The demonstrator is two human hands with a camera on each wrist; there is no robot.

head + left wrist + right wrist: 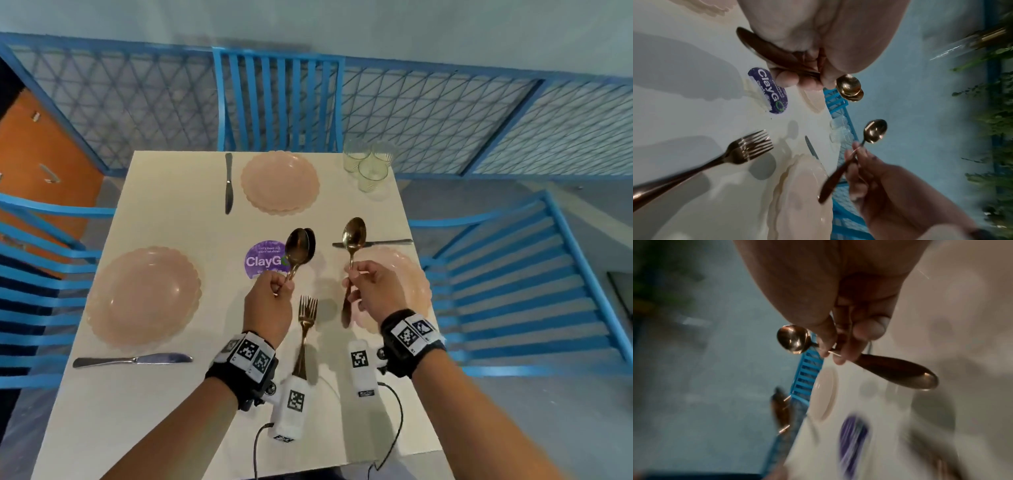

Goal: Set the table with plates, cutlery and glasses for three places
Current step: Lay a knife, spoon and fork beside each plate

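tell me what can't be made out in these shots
- Stacked copper forks: count unclear in the head view; handles overlap and a wrist-camera block covers their ends.
- Copper spoons in the left hand: two overlapping bowls show; the grip hides the handles.
- Purple round sticker: motion-blurred in the right wrist view; its small print is unreadable elsewhere.
- Right pink scalloped plate: partly behind the right hand.
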